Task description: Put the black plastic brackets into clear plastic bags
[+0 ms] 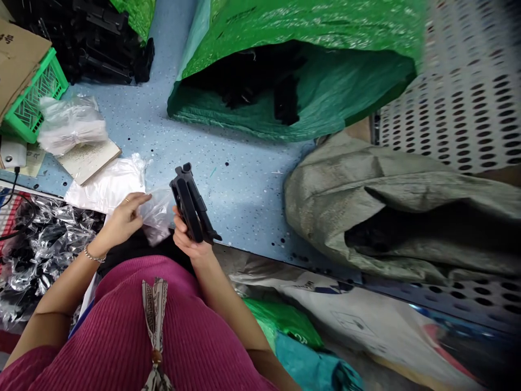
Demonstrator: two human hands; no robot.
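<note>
A black folded plastic part (pixel 192 203) stands tilted in my right hand (pixel 190 239), whose fingers wrap round its lower half. To the left, my left hand (pixel 124 220) has its thumb and index finger pinched at the edge of a clear plastic bag (pixel 158 214). That bag hangs over the table's front edge, between my two hands. A pile of white plastic bags (pixel 112 184) lies just beyond my left hand. Whether the clear bag touches the black part is hard to make out.
A green sack (pixel 305 32) with black parts inside lies open at the back of the blue table (pixel 240 179). An open grey sack (pixel 325 190) is on the right. Black parts (pixel 106 43), a green basket (pixel 52 87) and bagged items (pixel 52 239) are on the left.
</note>
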